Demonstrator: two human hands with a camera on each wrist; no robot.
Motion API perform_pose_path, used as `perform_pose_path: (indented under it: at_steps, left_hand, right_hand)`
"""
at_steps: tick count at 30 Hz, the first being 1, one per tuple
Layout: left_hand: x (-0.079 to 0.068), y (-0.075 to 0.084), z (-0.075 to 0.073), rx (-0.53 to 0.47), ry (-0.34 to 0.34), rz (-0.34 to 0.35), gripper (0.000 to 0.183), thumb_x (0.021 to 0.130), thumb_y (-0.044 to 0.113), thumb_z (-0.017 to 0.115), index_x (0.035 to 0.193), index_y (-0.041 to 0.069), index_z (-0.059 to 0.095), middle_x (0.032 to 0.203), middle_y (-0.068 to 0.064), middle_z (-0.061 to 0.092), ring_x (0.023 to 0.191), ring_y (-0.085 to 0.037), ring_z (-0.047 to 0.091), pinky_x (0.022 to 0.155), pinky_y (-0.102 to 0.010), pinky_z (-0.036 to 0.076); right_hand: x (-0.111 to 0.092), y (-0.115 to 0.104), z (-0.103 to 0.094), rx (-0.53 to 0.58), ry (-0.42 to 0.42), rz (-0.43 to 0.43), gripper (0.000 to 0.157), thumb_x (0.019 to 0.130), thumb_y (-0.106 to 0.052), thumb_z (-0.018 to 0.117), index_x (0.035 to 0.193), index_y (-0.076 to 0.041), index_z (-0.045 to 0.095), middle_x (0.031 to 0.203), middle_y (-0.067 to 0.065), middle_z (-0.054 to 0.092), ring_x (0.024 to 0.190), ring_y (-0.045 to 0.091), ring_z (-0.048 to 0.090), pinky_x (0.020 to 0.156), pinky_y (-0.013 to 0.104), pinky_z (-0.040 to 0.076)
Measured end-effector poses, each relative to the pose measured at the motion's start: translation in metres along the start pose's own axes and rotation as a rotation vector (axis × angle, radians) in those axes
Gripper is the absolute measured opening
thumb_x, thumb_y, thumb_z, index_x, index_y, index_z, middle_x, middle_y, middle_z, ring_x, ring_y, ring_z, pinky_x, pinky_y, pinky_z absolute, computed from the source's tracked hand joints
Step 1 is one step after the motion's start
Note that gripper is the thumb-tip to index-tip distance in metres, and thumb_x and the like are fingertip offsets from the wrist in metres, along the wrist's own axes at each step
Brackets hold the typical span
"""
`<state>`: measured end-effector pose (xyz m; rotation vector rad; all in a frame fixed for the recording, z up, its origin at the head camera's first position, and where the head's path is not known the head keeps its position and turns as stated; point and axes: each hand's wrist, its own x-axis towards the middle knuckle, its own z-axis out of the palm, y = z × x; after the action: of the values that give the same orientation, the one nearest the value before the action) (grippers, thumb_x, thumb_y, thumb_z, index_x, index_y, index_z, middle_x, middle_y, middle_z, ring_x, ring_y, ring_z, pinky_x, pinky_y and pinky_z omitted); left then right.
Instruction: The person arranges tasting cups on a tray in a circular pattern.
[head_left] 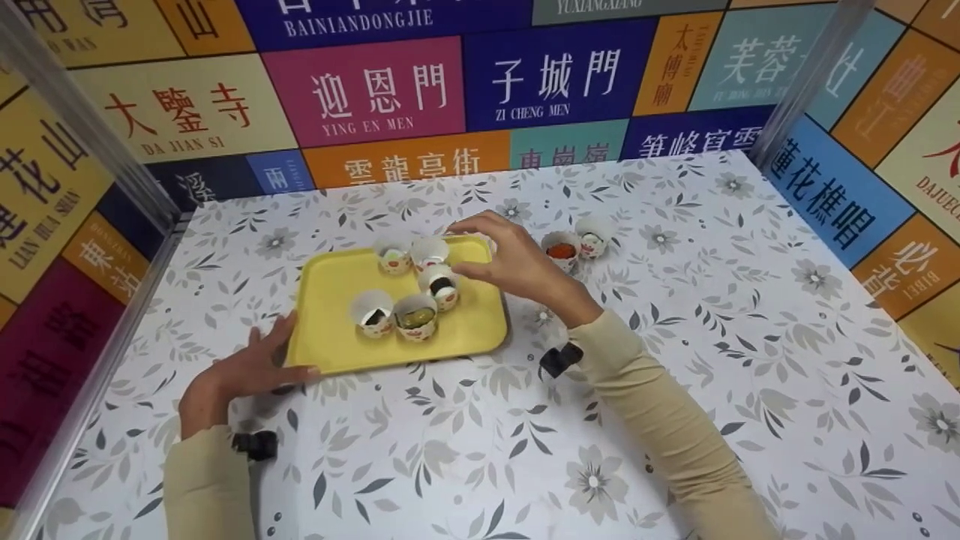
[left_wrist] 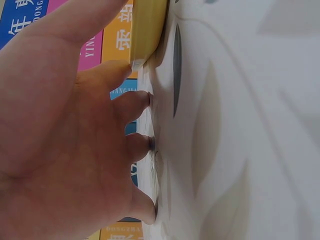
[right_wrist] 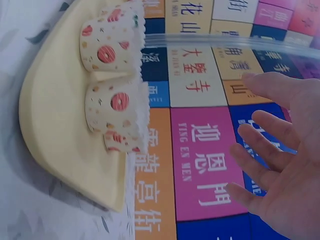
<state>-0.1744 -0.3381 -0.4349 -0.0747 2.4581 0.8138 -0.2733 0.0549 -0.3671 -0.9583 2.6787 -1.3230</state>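
Yellow tray (head_left: 326, 315) bearing five paper cups (head_left: 417, 327) lies centre-left on the counter (head_left: 420, 457); two other cups (head_left: 562, 261) stand right of it; wall lettering (head_left: 556, 78) reads "ZI CHENG MEN". Left wrist: left hand (left_wrist: 70, 125), fingers spread, touching the tray. Right wrist: right hand (right_wrist: 285, 150), fingers apart.

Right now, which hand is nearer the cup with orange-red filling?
Right. The right hand is raised by the right edge of the tray, just left of the cup with orange-red filling; the left hand is farther, at the tray's left edge.
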Motion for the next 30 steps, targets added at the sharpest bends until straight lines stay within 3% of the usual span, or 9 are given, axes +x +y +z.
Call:
perform_pose_path:
  at_steps: [8, 13, 19, 25, 26, 30]
  left_hand:
    - [0.001, -0.001, 0.001, -0.009, 0.000, -0.006, 0.120, 0.079, 0.067, 0.071, 0.158, 0.035, -0.014, 0.165, -0.007, -0.025, 0.145, -0.046, -0.033, 0.108, -0.081, -0.009]
    - [0.000, 0.001, 0.000, -0.006, -0.003, -0.009, 0.119, 0.079, 0.069, 0.070, 0.158, 0.036, -0.013, 0.166, -0.005, -0.024, 0.146, -0.045, -0.033, 0.109, -0.080, -0.010]
    - [0.000, 0.001, 0.000, -0.016, -0.009, -0.013, 0.119, 0.078, 0.070, 0.069, 0.158, 0.037, -0.014, 0.166, -0.004, -0.026, 0.145, -0.045, -0.034, 0.109, -0.080, -0.011]
    - [-0.002, -0.001, 0.001, -0.003, -0.025, -0.013, 0.119, 0.082, 0.066, 0.069, 0.158, 0.031, -0.016, 0.163, -0.014, -0.030, 0.144, -0.051, -0.033, 0.107, -0.083, -0.004]
    - [-0.002, 0.000, 0.001, 0.003, -0.024, -0.008, 0.119, 0.083, 0.065, 0.069, 0.158, 0.030, -0.016, 0.163, -0.015, -0.030, 0.144, -0.051, -0.032, 0.107, -0.083, -0.004]
    - [-0.001, 0.003, 0.000, -0.007, -0.015, -0.035, 0.121, 0.078, 0.070, 0.070, 0.157, 0.035, -0.015, 0.162, -0.014, -0.031, 0.144, -0.051, -0.031, 0.107, -0.083, -0.004]
  right_hand:
    - [-0.011, 0.020, -0.028, 0.011, 0.094, 0.067, 0.045, 0.090, -0.020, 0.076, 0.133, -0.018, 0.064, 0.137, 0.000, 0.061, 0.132, 0.022, 0.053, 0.116, 0.042, 0.041]
    - [-0.016, 0.035, -0.036, 0.057, 0.140, 0.079, 0.050, 0.090, -0.021, 0.077, 0.137, -0.017, 0.061, 0.137, 0.002, 0.061, 0.131, 0.022, 0.054, 0.118, 0.043, 0.038]
    - [-0.019, 0.046, -0.043, 0.087, 0.198, 0.119, 0.047, 0.091, -0.020, 0.075, 0.136, -0.019, 0.062, 0.138, 0.002, 0.060, 0.126, 0.025, 0.058, 0.114, 0.043, 0.043]
    - [-0.022, 0.053, -0.053, 0.127, 0.235, 0.159, 0.048, 0.093, -0.016, 0.071, 0.139, -0.017, 0.058, 0.142, 0.004, 0.058, 0.133, 0.024, 0.054, 0.122, 0.042, 0.033]
    - [-0.023, 0.055, -0.056, 0.129, 0.245, 0.163, 0.048, 0.093, -0.016, 0.071, 0.140, -0.017, 0.058, 0.143, 0.004, 0.058, 0.139, 0.021, 0.047, 0.122, 0.042, 0.032]
    - [-0.027, 0.062, -0.070, 0.132, 0.300, 0.168, 0.053, 0.093, -0.018, 0.072, 0.142, -0.016, 0.054, 0.146, 0.004, 0.056, 0.141, 0.021, 0.045, 0.122, 0.042, 0.032]
